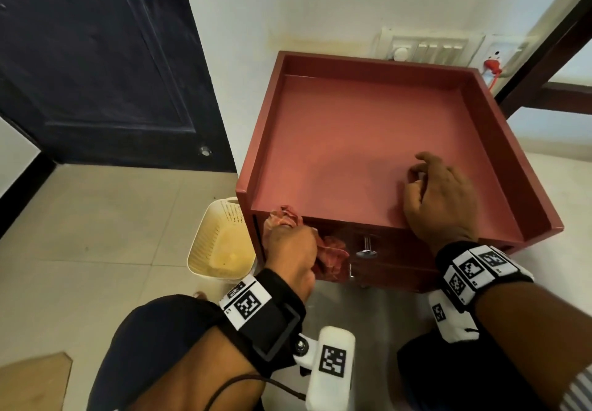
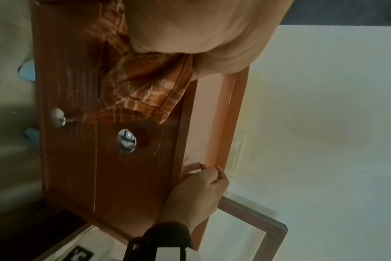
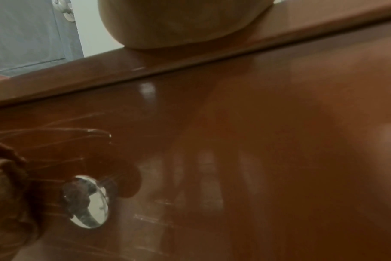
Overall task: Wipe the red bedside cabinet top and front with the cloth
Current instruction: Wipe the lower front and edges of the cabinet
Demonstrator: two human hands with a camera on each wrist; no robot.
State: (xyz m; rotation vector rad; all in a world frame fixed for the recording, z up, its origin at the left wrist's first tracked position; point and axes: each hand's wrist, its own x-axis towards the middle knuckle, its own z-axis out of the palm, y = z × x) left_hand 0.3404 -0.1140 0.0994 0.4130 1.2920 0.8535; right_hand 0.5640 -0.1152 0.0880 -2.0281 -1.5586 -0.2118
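The red bedside cabinet (image 1: 368, 141) stands against the wall, its tray-like top bare. My left hand (image 1: 290, 247) grips a crumpled red checked cloth (image 1: 333, 255) and presses it against the cabinet front (image 2: 132, 176), at the upper left by the front edge. In the left wrist view the cloth (image 2: 141, 88) lies bunched on the drawer face above a chrome knob (image 2: 126, 140). My right hand (image 1: 439, 199) rests on the top near its front edge, fingers loosely curled, holding nothing. The right wrist view shows the glossy front (image 3: 234, 141) and a knob (image 3: 89, 201).
A cream perforated basket (image 1: 221, 244) sits on the tiled floor left of the cabinet. A dark door (image 1: 96, 58) is at the far left. A switch panel (image 1: 426, 49) and a red plug (image 1: 587, 66) are on the wall behind. My knees are below the cabinet.
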